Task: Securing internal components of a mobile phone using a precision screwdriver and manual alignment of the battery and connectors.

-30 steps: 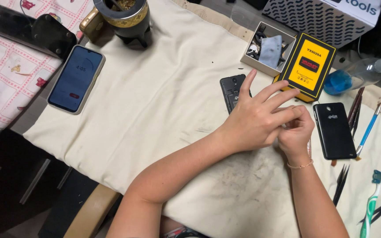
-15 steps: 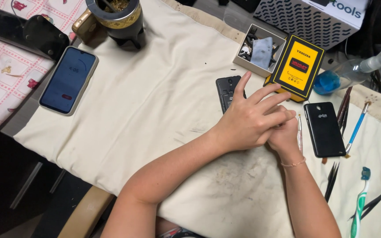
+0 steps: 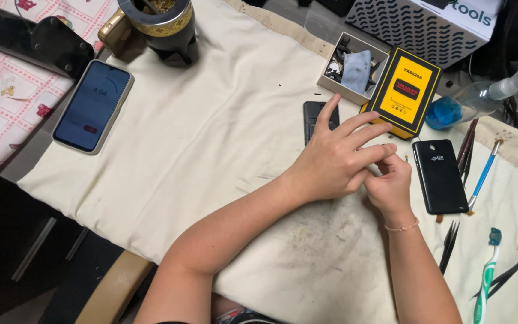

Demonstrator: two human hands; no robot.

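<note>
Tiny part, hidden under left hand (image 3: 337, 159), pinched somewhere between both hands; too small to identify. Left hand laid over right hand (image 3: 391, 186), fingers spread and pointing away, index tip touching dark phone body (image 3: 314, 117) just beyond. Right hand curled, fingertips bunched together under left palm; whether clamped on anything, cannot tell. Left hand flat and open, gripping nothing visible.

Yellow-and-black box (image 3: 406, 90) just past left fingertips, small cardboard tray (image 3: 355, 69) of parts beside it. Black phone back cover (image 3: 439, 174) just right of right hand, lying flat on cream cloth (image 3: 211, 138) over surface. Blue-handled brush (image 3: 484, 174), tweezers (image 3: 449, 243) and green toothbrush (image 3: 487, 279) further right. Lit smartphone (image 3: 93, 105) well off to left, dark cup (image 3: 160, 27) beyond it.

Versus earlier frames: hands kept stacked in same pose, left fingers slightly more spread. Phone body, box and back cover unmoved relative to hands. View shifted a little, nothing else changed.
</note>
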